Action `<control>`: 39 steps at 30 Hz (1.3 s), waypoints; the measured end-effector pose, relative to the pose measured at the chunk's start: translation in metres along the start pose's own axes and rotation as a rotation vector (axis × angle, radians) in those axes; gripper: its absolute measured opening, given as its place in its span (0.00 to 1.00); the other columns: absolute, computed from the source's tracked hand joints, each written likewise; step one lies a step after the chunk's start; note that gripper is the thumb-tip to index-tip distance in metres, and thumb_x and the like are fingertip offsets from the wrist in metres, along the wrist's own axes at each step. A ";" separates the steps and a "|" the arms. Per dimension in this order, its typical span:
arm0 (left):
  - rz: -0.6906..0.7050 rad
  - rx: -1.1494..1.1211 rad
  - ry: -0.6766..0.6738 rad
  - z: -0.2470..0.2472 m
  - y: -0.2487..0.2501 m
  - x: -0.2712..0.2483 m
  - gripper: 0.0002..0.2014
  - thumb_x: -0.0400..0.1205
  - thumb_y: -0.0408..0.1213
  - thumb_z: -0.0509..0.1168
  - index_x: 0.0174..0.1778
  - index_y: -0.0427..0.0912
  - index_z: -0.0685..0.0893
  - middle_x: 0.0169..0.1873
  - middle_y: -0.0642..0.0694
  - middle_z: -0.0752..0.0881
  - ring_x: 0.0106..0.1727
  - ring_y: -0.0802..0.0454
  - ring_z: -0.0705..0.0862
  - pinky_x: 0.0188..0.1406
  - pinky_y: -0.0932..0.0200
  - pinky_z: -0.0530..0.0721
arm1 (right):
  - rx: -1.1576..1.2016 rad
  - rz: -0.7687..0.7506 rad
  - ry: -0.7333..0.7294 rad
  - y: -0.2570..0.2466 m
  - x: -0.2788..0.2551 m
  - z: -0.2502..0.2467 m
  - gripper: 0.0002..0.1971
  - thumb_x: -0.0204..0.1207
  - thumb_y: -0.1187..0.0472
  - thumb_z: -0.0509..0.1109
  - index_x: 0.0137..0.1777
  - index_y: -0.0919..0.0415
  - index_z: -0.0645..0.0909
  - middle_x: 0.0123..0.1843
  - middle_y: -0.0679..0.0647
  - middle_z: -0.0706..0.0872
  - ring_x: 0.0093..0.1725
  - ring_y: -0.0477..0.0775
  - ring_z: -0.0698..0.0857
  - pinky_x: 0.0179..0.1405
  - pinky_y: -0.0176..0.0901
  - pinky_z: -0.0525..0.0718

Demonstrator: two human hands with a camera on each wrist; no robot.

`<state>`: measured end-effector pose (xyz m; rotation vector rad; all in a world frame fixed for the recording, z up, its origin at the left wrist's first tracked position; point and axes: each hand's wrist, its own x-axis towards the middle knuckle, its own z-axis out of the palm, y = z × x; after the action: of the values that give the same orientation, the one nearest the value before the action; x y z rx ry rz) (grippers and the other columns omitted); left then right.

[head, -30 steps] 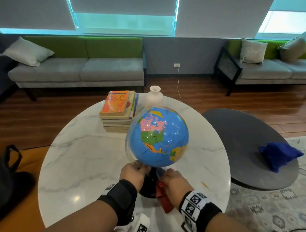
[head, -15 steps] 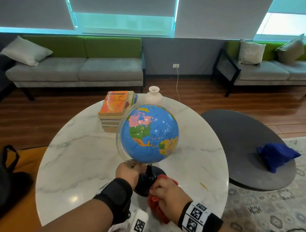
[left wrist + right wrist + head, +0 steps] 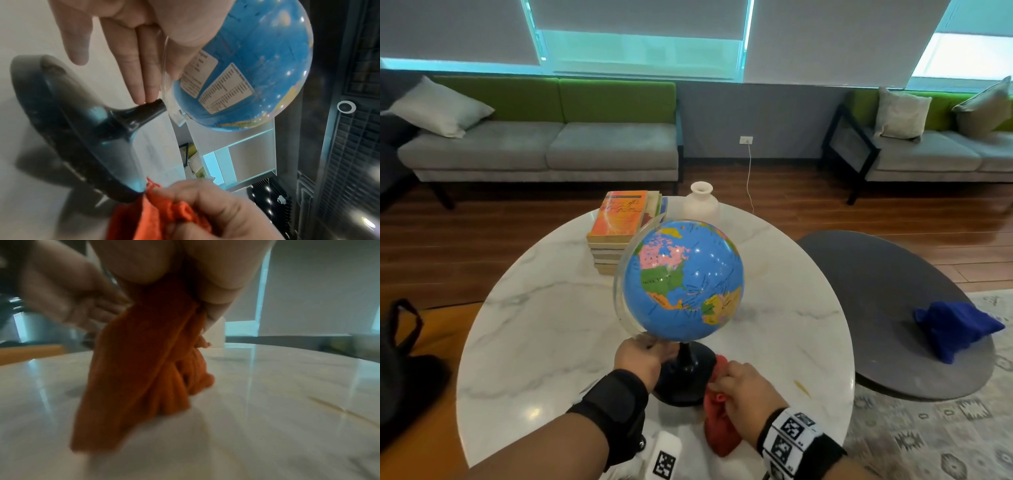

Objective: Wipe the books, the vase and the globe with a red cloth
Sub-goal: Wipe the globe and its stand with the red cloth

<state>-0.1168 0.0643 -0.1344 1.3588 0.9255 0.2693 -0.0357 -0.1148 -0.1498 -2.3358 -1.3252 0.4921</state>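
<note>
The blue globe [image 3: 685,281] stands on its black base [image 3: 685,380] at the near side of the white marble table [image 3: 534,342]. My left hand [image 3: 640,356] pinches the clear arc under the sphere between the thumb and straight fingers [image 3: 131,53]. My right hand [image 3: 743,387] grips the bunched red cloth [image 3: 719,421] right beside the base's right rim; the cloth [image 3: 144,369] hangs down onto the tabletop. A stack of books [image 3: 619,226] and a white vase [image 3: 700,204] stand at the table's far side.
A dark oval low table [image 3: 887,308] with a blue cloth [image 3: 955,325] on it stands to the right. A black bag [image 3: 404,359] lies on the floor at left. Sofas line the far wall. A small yellow smear [image 3: 803,389] marks the marble near my right hand.
The globe has shifted a little to the left in my left hand. My right hand has drawn the red cloth off the base's stem, down beside the base's right rim.
</note>
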 end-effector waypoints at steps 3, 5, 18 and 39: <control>0.039 0.096 0.039 -0.004 0.002 -0.002 0.03 0.78 0.33 0.71 0.42 0.36 0.87 0.38 0.42 0.90 0.47 0.44 0.88 0.56 0.52 0.82 | 0.084 0.150 0.102 0.015 -0.002 -0.011 0.29 0.62 0.53 0.48 0.53 0.51 0.89 0.57 0.51 0.83 0.62 0.56 0.80 0.62 0.33 0.73; 0.061 0.161 0.080 -0.005 0.001 -0.001 0.05 0.79 0.38 0.71 0.43 0.39 0.86 0.39 0.42 0.89 0.48 0.43 0.85 0.55 0.53 0.80 | 0.140 0.203 0.152 0.013 -0.003 -0.014 0.22 0.66 0.66 0.56 0.51 0.53 0.89 0.53 0.43 0.80 0.59 0.47 0.80 0.58 0.22 0.72; 0.308 0.804 -0.263 0.008 -0.019 -0.009 0.31 0.76 0.60 0.47 0.65 0.47 0.82 0.61 0.44 0.85 0.64 0.44 0.81 0.62 0.56 0.77 | 0.316 0.160 0.300 -0.026 0.007 -0.042 0.21 0.65 0.58 0.59 0.54 0.55 0.89 0.46 0.41 0.80 0.48 0.38 0.80 0.51 0.12 0.67; 0.247 0.551 -0.149 -0.010 0.031 0.018 0.27 0.77 0.32 0.71 0.73 0.44 0.74 0.64 0.46 0.84 0.68 0.48 0.80 0.62 0.57 0.77 | 0.385 0.486 0.150 0.003 -0.017 -0.039 0.22 0.68 0.70 0.71 0.37 0.35 0.79 0.41 0.44 0.89 0.40 0.40 0.87 0.43 0.22 0.81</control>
<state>-0.1023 0.0909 -0.1129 1.9788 0.7309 0.0970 -0.0224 -0.1379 -0.1163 -2.2929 -0.5266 0.6350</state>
